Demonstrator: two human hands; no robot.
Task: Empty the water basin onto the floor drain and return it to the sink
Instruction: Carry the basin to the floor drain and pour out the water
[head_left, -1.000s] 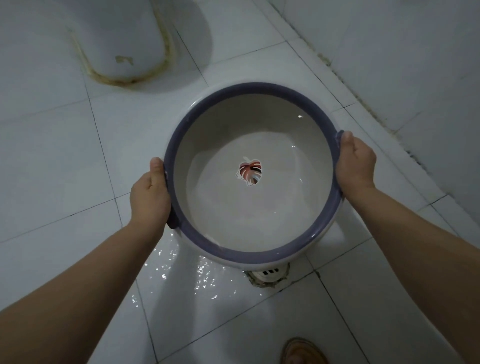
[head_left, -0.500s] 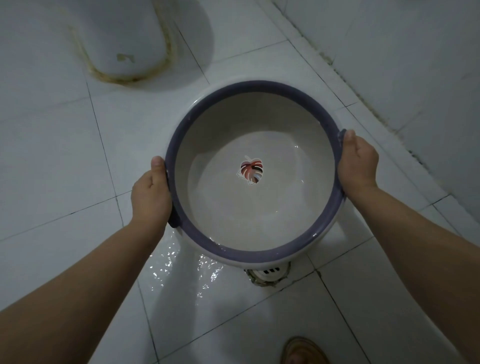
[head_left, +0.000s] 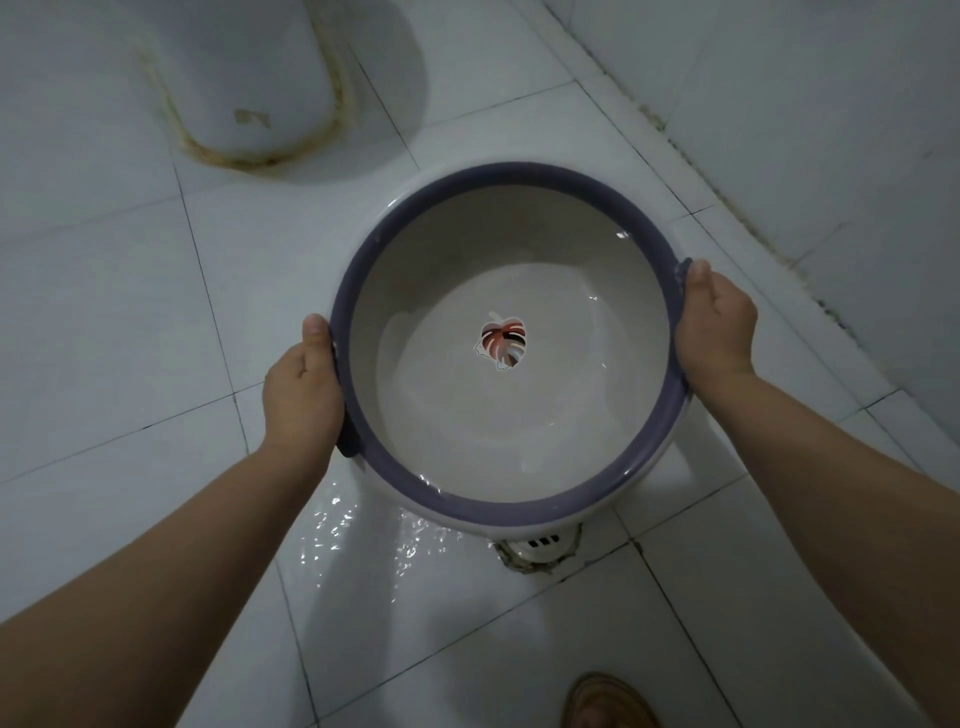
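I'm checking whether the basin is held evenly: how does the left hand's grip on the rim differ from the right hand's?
The left hand holds the basin lower in the picture, nearer the camera; the right hand sits higher up.
The left hand is at a dark handle lug that sticks out below it; the right hand's lug shows only just above its thumb.
Both clasp the purple rim from outside, on opposite sides.

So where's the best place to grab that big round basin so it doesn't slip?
Grip the basin by its thick purple rim, one hand on each opposite side, coming in from outside. It is wide and round, and the rim sticks out like a lip. That is how the left hand and right hand hold it.
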